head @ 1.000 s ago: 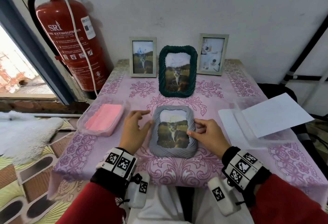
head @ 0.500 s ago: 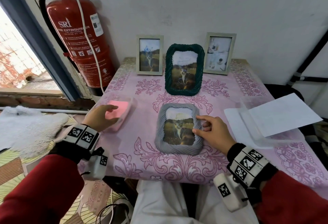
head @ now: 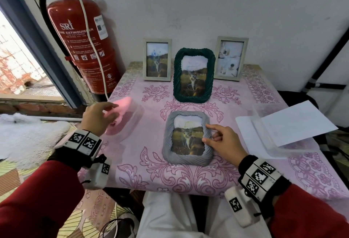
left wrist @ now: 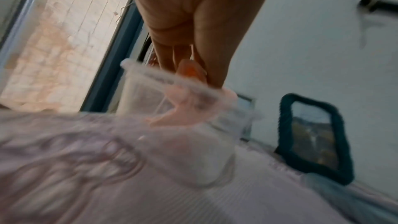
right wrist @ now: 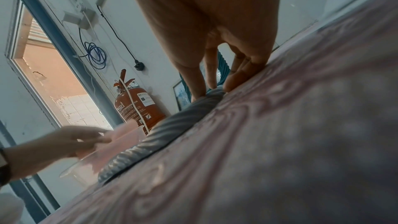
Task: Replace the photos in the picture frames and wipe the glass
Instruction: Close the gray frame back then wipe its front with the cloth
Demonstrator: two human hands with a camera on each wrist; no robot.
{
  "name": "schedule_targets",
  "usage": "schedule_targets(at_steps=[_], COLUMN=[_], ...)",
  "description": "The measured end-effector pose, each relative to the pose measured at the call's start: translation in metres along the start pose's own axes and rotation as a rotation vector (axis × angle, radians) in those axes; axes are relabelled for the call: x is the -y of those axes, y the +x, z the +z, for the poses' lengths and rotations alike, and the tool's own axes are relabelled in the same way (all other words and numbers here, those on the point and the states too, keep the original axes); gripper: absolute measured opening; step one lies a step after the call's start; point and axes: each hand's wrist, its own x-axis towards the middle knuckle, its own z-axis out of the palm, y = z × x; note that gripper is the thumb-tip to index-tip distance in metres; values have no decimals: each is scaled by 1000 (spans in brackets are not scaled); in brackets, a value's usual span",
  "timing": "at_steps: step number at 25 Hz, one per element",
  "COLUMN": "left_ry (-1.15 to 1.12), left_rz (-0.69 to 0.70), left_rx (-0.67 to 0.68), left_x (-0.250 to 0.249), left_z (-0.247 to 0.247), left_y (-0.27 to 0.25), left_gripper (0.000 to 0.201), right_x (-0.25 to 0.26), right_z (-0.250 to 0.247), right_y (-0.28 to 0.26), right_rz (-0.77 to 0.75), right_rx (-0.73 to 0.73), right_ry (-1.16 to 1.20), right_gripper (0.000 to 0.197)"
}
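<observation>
A grey rope-edged frame (head: 187,137) with a cat photo lies flat on the pink tablecloth (head: 143,143). My right hand (head: 206,133) rests on the frame's right border, index finger and thumb touching it; the right wrist view shows the fingertips (right wrist: 194,91) on the grey frame (right wrist: 172,125). My left hand (head: 111,109) pinches a pink cloth (head: 122,103) and holds it partly raised from a clear plastic box (head: 132,124). In the left wrist view the pink cloth (left wrist: 172,113) hangs from my fingers (left wrist: 213,74) over the box's rim (left wrist: 137,69).
A dark green rope frame (head: 194,77) stands behind the grey one, with a pale wooden frame on each side (head: 157,59) (head: 231,58). A clear tray with white paper sheets (head: 294,122) sits at the right. A red fire extinguisher (head: 81,36) stands at the back left.
My left hand left the grey frame, went left to the plastic box and took hold of the pink cloth, now raised. My right hand stayed on the frame's right border.
</observation>
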Motion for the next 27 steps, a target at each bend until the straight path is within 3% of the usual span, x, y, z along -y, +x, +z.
schedule_targets(at_steps=[4, 6, 11, 17, 19, 21, 23, 25, 27], left_ry=[-83, -135, -267, 189, 179, 51, -11, 66, 204], left_rz=[201, 308, 346, 468, 517, 499, 468, 440, 416], left_rx=[-215, -217, 106, 613, 632, 562, 539, 682, 836], left_x=[-47, -79, -135, -148, -143, -134, -121, -110, -103], left_z=[-15, -15, 26, 78, 77, 70, 61, 56, 60], left_y=[-7, -12, -29, -47, -45, -38, -29, -21, -19], left_gripper=[29, 28, 27, 43, 43, 43, 66, 99, 117], right_x=[0, 0, 1, 3, 6, 12, 24, 40, 55], right_z=[1, 1, 0, 0, -3, -10, -17, -20, -12], right_y=[0, 0, -1, 0, 1, 6, 15, 22, 28], right_rz=[8, 23, 24, 59, 83, 125, 103, -43, -193], right_rx=[1, -2, 1, 11, 52, 95, 34, 8, 187], right_ry=[3, -6, -12, -11, -3, -25, -135, -227, -378], right_gripper=[53, 53, 51, 52, 51, 49, 48, 45, 50])
